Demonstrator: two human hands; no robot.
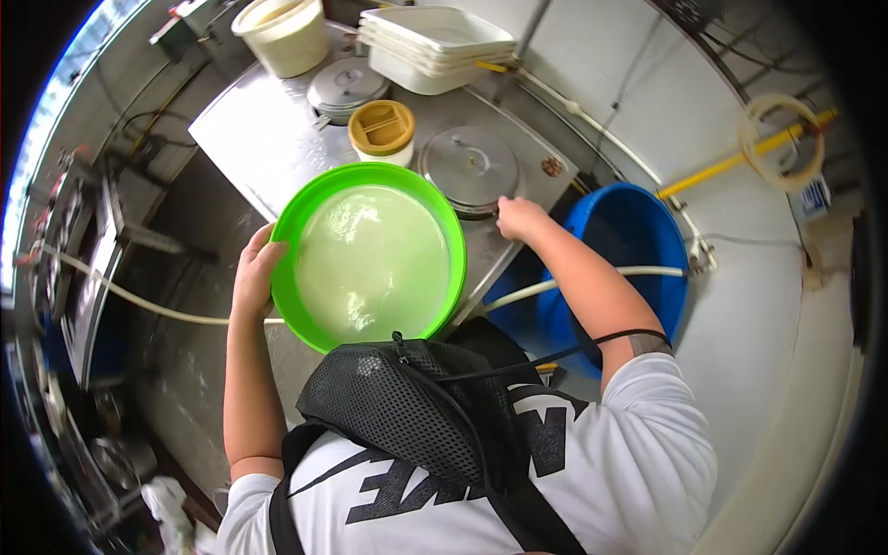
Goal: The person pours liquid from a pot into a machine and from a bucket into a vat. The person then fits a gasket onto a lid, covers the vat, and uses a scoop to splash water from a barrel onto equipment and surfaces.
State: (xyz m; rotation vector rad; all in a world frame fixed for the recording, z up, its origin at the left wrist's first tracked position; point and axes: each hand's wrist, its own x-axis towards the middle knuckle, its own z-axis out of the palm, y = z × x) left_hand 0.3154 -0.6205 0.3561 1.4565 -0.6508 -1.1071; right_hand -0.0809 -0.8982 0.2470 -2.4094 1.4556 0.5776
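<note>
A bright green basin [292, 277] filled with a pale, milky liquid [370, 259] is held against the front of my body. My left hand [256, 270] grips its left rim, thumb on top and fingers beneath. My right hand [520, 218] is closed at the right edge of a round metal lid [469, 166]; whether it grips that edge or a handle is hidden. Just beyond the basin stands a white tub with a tan lid [382, 128].
A metal table [236, 125] bears a lidded metal pot [348, 85], a cream bucket [282, 42] and stacked white trays [435, 46]. A blue barrel [668, 268] stands at my right, with a pale hose [629, 271] crossing it.
</note>
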